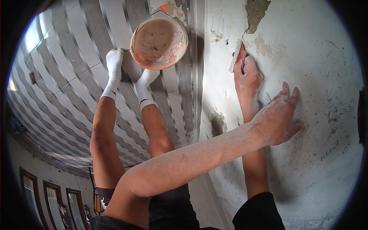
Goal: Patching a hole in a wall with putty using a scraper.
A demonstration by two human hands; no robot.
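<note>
My right hand [248, 76] is shut on a small putty knife with a red handle [239, 54]. Its pale blade is pressed against the white plastered wall [322, 61], just below a patch of bare grey render [255, 13]. My left hand [281, 115] is dusted white. It reaches across my body and lies flat on the wall with its fingers spread, just right of and below the right hand. It holds nothing.
An orange bucket [159, 42] smeared with plaster stands on the grey striped tile floor [69, 76] by my feet in white socks [114, 63]. The wall meets the floor along a line near the picture's middle. Dark window frames [50, 199] show at lower left.
</note>
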